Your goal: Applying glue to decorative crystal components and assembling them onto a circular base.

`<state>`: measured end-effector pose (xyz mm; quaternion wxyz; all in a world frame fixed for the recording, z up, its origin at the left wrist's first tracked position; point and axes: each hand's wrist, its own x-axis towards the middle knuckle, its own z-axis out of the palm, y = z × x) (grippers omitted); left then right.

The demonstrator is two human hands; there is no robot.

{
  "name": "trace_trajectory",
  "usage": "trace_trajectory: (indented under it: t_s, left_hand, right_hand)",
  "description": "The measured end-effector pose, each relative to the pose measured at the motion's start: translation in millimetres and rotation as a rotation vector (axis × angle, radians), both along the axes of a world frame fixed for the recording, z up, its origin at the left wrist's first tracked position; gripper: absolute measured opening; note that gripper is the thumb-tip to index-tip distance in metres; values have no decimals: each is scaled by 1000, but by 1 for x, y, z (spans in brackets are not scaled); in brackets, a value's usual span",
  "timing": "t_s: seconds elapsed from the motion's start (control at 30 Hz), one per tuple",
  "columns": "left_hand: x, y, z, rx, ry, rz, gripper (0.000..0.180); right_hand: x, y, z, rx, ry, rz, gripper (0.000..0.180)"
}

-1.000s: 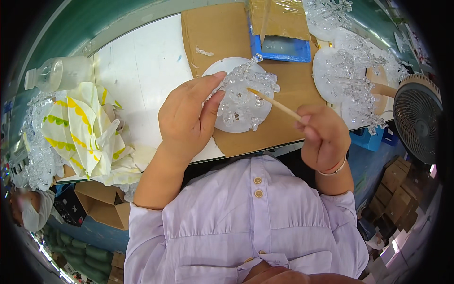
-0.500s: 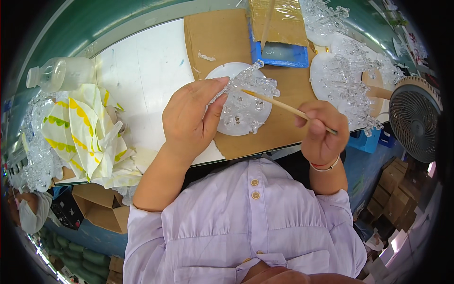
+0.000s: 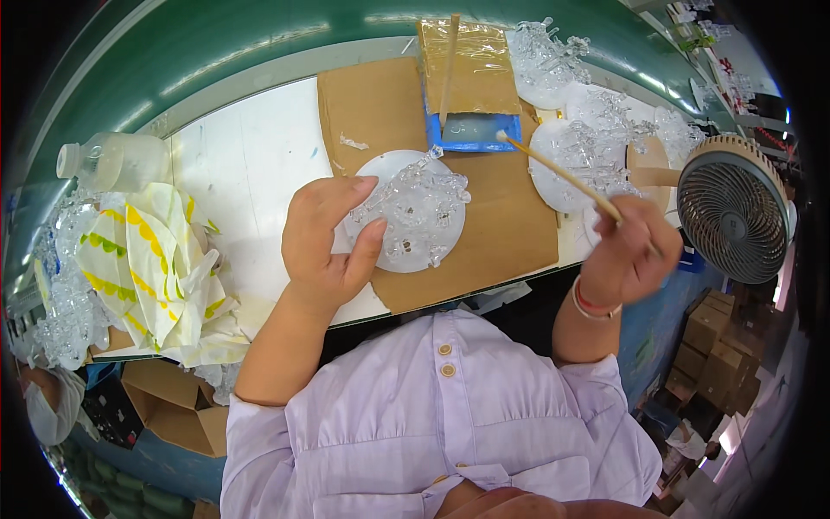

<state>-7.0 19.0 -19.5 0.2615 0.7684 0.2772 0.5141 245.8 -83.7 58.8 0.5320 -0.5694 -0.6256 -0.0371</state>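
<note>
My right hand (image 3: 629,249) is closed around the wooden handle of a thin brush (image 3: 564,176). The pale tip of the brush points to the upper left and appears beside the right end of a blue-edged tray (image 3: 484,146). Clear, branching pieces of plastic or glass (image 3: 413,206) lie on a round white disc (image 3: 443,244) in front of me. At the left rim of that disc, my left hand (image 3: 324,240) has its thumb and forefinger apart, next to the clear pieces; whether its fingertips touch them I cannot tell.
Brown cardboard (image 3: 510,233) lies under the disc. Cardboard wrapped in clear tape (image 3: 480,69) partly covers the tray, with a stick (image 3: 450,73) upright against it. More clear pieces (image 3: 575,151), a fan (image 3: 735,212), a plastic bottle (image 3: 121,162) and crumpled patterned wrapping (image 3: 164,259) stand around.
My right hand has moved right, taking the brush tip from the clear pieces up to the tray. My left thumb and forefinger have spread apart. The whole view has shifted somewhat.
</note>
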Motion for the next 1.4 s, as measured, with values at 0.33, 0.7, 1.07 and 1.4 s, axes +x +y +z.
trace_trajectory:
  t_s: [0.33,0.7,1.07,1.4]
  left_hand:
    - [1,2,-2,-1,-25,-29,23]
    - [2,2,-2,11,-20,1,22]
    - [1,1,0,13,-6,38,23]
    - [3,2,-1,24,-11,22,23]
  right_hand:
    - [6,45,-29,-182,-191,-95,15]
    - [1,37,-24,-141,95,52,14]
    - [7,1,-22,209,289,-19,17]
    - [-24,-50,-15,86,-40,82,25]
